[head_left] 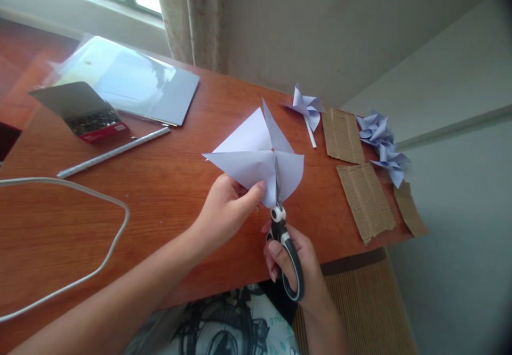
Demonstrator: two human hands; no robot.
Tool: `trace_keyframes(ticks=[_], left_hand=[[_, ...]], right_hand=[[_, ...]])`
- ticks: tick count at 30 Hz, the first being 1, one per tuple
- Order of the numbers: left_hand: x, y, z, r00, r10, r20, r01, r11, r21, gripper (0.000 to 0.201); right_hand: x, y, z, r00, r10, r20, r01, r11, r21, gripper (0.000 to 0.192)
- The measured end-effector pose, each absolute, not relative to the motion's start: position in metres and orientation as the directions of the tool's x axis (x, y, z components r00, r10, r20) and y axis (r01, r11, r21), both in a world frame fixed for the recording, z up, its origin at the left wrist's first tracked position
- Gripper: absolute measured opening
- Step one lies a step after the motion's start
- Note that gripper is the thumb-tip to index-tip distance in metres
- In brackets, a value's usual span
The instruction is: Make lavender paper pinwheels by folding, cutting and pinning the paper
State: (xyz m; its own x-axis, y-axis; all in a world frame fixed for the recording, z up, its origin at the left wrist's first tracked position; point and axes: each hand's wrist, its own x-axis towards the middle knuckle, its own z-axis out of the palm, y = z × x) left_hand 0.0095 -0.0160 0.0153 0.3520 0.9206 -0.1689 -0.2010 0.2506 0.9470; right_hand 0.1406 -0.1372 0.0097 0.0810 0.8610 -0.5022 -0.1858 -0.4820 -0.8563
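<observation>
My left hand (230, 206) pinches a square white sheet of paper (242, 166) by its lower edge, thumb on top. Slits run in from the sheet's corners towards its middle, where a small mark shows. In my right hand (294, 256) is a pair of scissors (294, 269) with black and white handles, fingers through the loops. The blades lie along the slit at the corner nearest me, their tips close to the middle of the sheet. Part of my left fingers is hidden beneath the paper.
Paper pinwheels (306, 104) lie at the table's right end, beside corrugated cardboard pieces (366, 200). On the left are a rolled paper stick (114, 152), a small open box (86, 112), a plastic-covered folder (132, 78) and a white cable (116, 248). A wall stands behind the wooden table (160, 227).
</observation>
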Motion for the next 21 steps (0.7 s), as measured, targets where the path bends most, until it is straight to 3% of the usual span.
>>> trace_keyframes(ticks=[21], left_hand=[[0.0095, -0.0155, 0.0144, 0.343, 0.924, -0.171, -0.188, 0.246, 0.951, 0.012]], right_hand=[[0.139, -0.1382, 0.0085, 0.083, 0.859, -0.506, -0.216, -0.48, -0.85, 0.047]])
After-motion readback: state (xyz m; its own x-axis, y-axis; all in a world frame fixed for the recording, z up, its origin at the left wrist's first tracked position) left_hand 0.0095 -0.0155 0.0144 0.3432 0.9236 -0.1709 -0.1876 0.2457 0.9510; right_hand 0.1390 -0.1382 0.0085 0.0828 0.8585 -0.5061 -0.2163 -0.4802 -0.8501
